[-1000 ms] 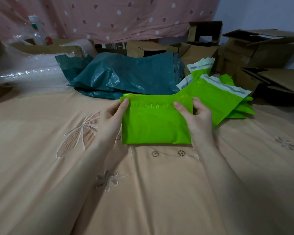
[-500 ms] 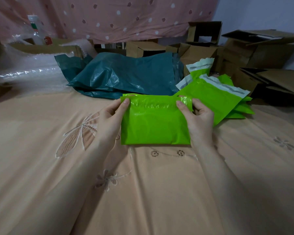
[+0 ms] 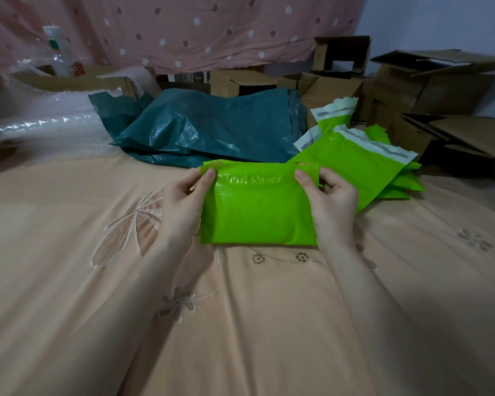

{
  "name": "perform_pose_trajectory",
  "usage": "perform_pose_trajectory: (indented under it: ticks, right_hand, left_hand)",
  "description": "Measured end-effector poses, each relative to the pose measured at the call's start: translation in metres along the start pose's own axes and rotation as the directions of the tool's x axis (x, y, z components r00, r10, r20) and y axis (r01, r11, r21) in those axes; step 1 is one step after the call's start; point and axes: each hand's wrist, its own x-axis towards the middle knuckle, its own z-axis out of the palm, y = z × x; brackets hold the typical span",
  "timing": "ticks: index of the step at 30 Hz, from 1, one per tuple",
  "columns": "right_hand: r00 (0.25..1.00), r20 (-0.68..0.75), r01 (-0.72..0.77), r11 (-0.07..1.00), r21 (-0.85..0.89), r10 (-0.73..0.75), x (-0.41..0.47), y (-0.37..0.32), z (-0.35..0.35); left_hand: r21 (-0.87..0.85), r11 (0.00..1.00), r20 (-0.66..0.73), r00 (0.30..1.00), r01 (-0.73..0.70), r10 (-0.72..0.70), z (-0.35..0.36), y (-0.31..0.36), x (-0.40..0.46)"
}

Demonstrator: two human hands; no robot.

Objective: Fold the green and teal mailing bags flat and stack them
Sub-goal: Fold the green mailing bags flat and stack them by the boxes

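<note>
A folded bright green mailing bag (image 3: 257,212) stands on its lower edge on the peach bedsheet (image 3: 240,324). My left hand (image 3: 183,204) pinches its upper left corner, thumb on the front. My right hand (image 3: 330,202) pinches the upper right corner the same way. The top flap is folded over toward me. Behind it on the right lies a loose pile of green bags (image 3: 357,161) with white sealing strips. A heap of crumpled teal bags (image 3: 215,130) lies behind at centre.
Bubble wrap (image 3: 46,124) spreads at the back left. Several open cardboard boxes (image 3: 440,90) crowd the back and right. A pink dotted curtain (image 3: 183,27) hangs behind. The embroidered sheet stretches wide in front.
The bag's top flap has come down over the front and lies flatter. Both hands stay at the upper corners, shifting only slightly.
</note>
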Motion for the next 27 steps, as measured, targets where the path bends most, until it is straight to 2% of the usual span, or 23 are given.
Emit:
perform_pose_trajectory:
  ticks: [6,13,19,27]
  right_hand:
    - [1.000,-0.027,-0.002,1.000,-0.014,0.002,-0.001,-0.003,0.001]
    - [0.998,-0.059,0.028,0.998,-0.053,-0.031,-0.003,-0.001,0.003]
    - [0.998,-0.055,0.027,0.990,-0.135,-0.034,-0.003,0.001,0.004]
    - [0.999,-0.046,-0.017,0.987,-0.162,0.010,-0.003,0.002,0.004]
  left_hand:
    - [-0.071,0.997,-0.018,1.000,-0.001,-0.001,0.003,0.003,-0.001]
    - [-0.030,0.999,-0.046,0.999,0.011,-0.012,0.005,0.003,-0.002]
    - [0.081,0.997,-0.063,0.998,-0.001,0.007,0.003,-0.004,0.001]
    - [0.211,0.977,-0.067,0.997,-0.030,0.045,0.002,-0.008,0.001]
